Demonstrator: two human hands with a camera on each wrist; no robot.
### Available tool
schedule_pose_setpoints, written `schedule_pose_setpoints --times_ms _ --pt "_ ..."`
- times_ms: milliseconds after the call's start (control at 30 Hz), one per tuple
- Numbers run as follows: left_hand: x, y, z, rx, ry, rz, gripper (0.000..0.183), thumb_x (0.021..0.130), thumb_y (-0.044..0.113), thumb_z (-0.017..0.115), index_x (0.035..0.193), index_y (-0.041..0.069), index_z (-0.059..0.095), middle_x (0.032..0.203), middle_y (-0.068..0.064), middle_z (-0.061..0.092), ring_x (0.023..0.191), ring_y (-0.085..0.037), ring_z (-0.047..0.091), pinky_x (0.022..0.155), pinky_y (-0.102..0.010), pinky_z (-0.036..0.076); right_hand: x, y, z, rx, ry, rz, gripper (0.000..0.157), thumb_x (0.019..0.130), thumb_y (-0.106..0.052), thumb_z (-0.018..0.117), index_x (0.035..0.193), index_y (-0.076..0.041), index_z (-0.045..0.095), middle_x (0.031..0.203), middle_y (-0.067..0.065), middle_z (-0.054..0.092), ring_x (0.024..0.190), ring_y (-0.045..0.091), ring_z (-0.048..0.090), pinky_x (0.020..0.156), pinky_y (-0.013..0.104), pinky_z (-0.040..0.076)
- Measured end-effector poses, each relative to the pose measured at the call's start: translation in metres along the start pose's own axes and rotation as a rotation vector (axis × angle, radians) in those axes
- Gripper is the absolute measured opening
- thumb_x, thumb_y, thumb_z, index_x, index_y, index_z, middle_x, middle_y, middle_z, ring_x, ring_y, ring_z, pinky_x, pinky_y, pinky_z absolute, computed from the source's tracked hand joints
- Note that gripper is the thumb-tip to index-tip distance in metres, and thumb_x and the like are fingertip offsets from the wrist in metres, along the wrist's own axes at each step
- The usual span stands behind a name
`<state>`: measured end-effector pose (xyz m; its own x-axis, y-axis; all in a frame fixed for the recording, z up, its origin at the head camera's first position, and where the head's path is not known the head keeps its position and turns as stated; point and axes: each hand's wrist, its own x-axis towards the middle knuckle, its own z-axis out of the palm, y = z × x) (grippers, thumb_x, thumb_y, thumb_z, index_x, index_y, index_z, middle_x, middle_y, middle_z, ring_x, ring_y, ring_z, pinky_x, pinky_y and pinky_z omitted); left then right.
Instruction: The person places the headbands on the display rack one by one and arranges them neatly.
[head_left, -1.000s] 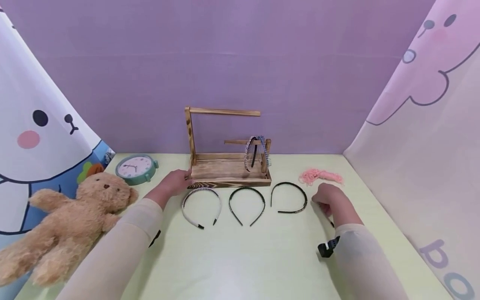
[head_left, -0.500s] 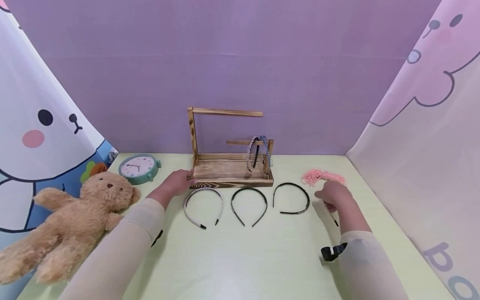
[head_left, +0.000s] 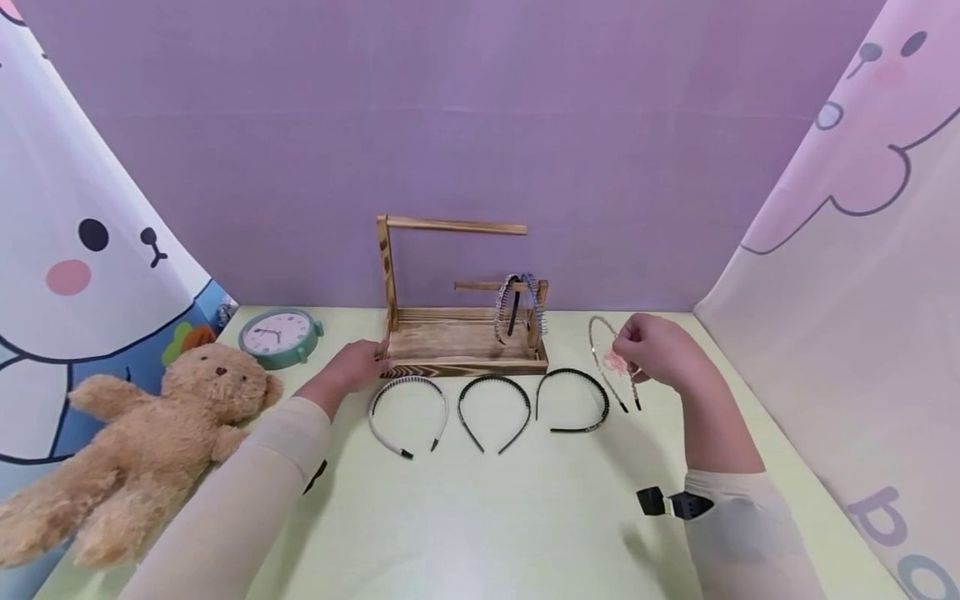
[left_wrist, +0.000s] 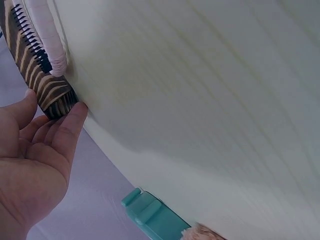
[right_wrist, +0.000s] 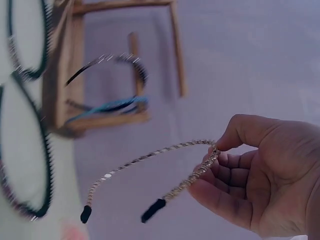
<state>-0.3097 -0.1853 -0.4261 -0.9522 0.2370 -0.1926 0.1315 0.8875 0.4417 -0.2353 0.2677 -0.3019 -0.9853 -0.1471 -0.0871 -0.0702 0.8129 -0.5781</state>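
Observation:
My right hand (head_left: 663, 350) pinches a gold, beaded-looking headband (right_wrist: 192, 176) between thumb and fingers, its black-tipped ends pointing down in the head view. My left hand (head_left: 352, 367) grips the left front corner of a wooden rack (head_left: 465, 367), thumb on one side and fingers round the end. On the rack's short lower bar hang a light patterned headband (head_left: 498, 312) and a blue toothed headband (head_left: 537, 304). Before the rack lie a pale lilac headband (head_left: 372, 417), a black headband (head_left: 495, 377) and another dark headband (head_left: 606, 404), turned sideways.
Behind the right hand lies pink yarn (head_left: 615, 361), mostly covered from the head view. A teal alarm clock (head_left: 273, 329) and a brown teddy bear (head_left: 150, 433) lie on the left. A purple backdrop (head_left: 465, 150) rises behind the table.
The right hand has risen off the table with the gold headband, which now shows fully. The two dark headbands on the table have shifted slightly left. The left hand stays at the rack.

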Motion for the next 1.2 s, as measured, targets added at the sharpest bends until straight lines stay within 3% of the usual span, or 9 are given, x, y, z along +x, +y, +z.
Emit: schedule_pose_setpoints --times_ms 100,300,533,633,767,900,1200 --pt "0.0 0.0 0.0 0.004 0.005 0.004 0.059 0.105 0.03 0.047 0.153 0.001 0.028 0.151 -0.024 0.04 0.141 -0.045 0.031 0.117 -0.056 0.027 -0.007 -0.017 -0.004 0.049 0.027 -0.044 0.016 0.094 -0.015 0.045 0.098 -0.002 0.053 0.088 0.013 0.058 0.074 0.021 0.066 0.07 0.034 0.061" --pt "-0.001 0.001 -0.001 -0.001 0.006 0.001 0.059 0.105 0.028 0.047 0.153 0.001 0.027 0.151 -0.024 0.039 0.141 -0.045 0.031 0.118 -0.055 0.026 -0.003 -0.037 0.004 0.265 0.048 -0.205 0.017 0.1 -0.014 0.049 0.104 0.002 0.053 0.094 0.017 0.059 0.086 0.025 0.064 0.077 0.032 0.061" --pt "0.0 0.003 0.0 0.009 0.001 -0.006 0.059 0.105 0.029 0.047 0.153 0.002 0.028 0.151 -0.025 0.039 0.141 -0.045 0.033 0.116 -0.056 0.028 0.018 -0.052 0.038 0.425 0.067 -0.376 0.016 0.099 -0.013 0.055 0.106 0.001 0.055 0.101 0.018 0.061 0.094 0.035 0.066 0.084 0.033 0.06" --pt "-0.001 0.003 -0.001 0.002 -0.002 -0.013 0.059 0.105 0.029 0.047 0.153 0.002 0.028 0.151 -0.025 0.039 0.141 -0.044 0.033 0.116 -0.056 0.029 0.028 -0.063 0.055 0.468 0.077 -0.413 0.015 0.099 -0.015 0.056 0.107 -0.001 0.057 0.103 0.019 0.062 0.096 0.039 0.065 0.087 0.04 0.059" --pt "-0.001 0.002 0.0 -0.004 0.002 -0.016 0.058 0.105 0.028 0.047 0.153 0.002 0.028 0.151 -0.024 0.04 0.141 -0.044 0.034 0.116 -0.056 0.029 0.044 -0.079 0.078 0.514 0.079 -0.441 0.015 0.098 -0.017 0.059 0.105 -0.004 0.058 0.103 0.02 0.063 0.094 0.035 0.066 0.086 0.043 0.059" --pt "0.001 0.001 0.001 -0.003 -0.002 -0.015 0.059 0.105 0.029 0.048 0.154 0.003 0.028 0.151 -0.024 0.039 0.141 -0.043 0.033 0.117 -0.055 0.029 0.06 -0.092 0.099 0.52 0.064 -0.447 0.017 0.099 -0.021 0.059 0.105 -0.005 0.059 0.103 0.018 0.064 0.092 0.026 0.067 0.083 0.038 0.059" --pt "0.002 -0.001 0.0 0.002 -0.009 -0.011 0.059 0.105 0.03 0.047 0.154 0.003 0.027 0.15 -0.023 0.041 0.141 -0.043 0.034 0.117 -0.055 0.028 0.095 -0.106 0.138 0.399 0.072 -0.399 0.018 0.101 -0.026 0.056 0.107 -0.01 0.06 0.107 0.011 0.068 0.097 0.017 0.067 0.083 0.034 0.057"
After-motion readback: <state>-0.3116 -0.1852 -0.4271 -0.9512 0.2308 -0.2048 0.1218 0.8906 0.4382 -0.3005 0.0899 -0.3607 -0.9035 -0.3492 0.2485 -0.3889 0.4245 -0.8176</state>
